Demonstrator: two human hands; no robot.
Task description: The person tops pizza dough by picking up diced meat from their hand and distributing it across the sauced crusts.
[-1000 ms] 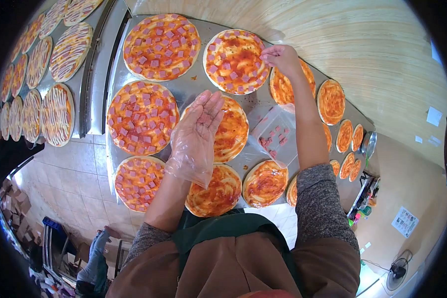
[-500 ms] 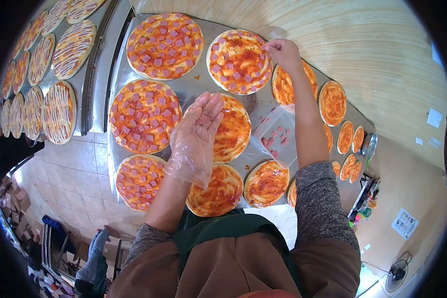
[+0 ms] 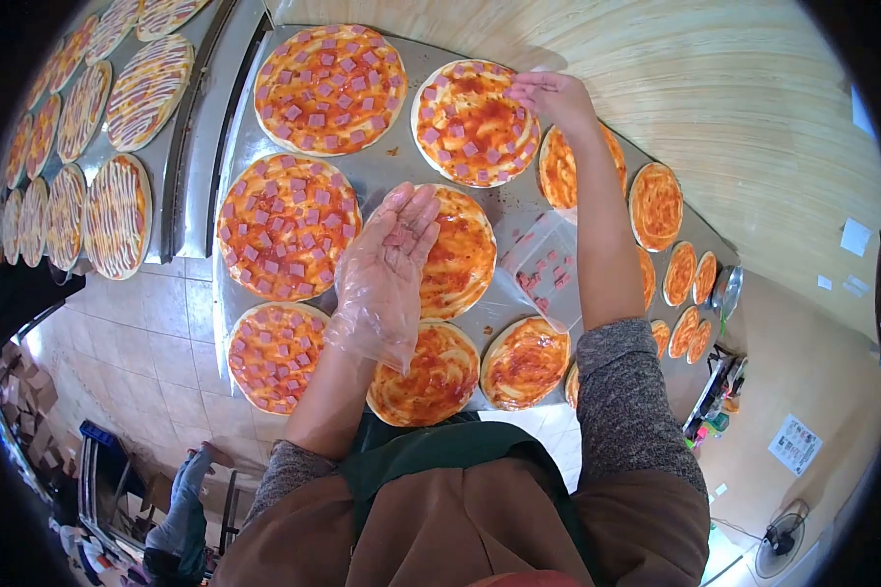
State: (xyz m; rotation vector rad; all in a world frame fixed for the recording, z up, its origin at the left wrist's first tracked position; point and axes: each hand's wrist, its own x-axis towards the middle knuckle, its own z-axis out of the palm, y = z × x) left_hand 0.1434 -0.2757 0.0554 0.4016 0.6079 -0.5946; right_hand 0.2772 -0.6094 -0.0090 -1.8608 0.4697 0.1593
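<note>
My left hand, in a clear plastic glove, is palm up and cupped around a few pink ham cubes. It hovers over the left edge of a sauced pizza that shows no ham. Farther up, my right hand has its fingertips drawn together at the upper right rim of a pizza. Ham cubes ring that pizza's edge, while its middle shows sauce. Whatever the right fingertips hold is too small to make out. A clear plastic container with ham cubes lies beside my right forearm.
Pizzas dotted with ham stand along the left of the metal table. Several sauced pizzas continue rightward. A neighbouring table holds pizzas striped with white sauce. The wooden wall borders the far side. Another person's leg shows lower left.
My right hand has shifted slightly left along the pizza's rim, and its fingers look straighter. My left hand stays in nearly the same place, still cupping ham cubes.
</note>
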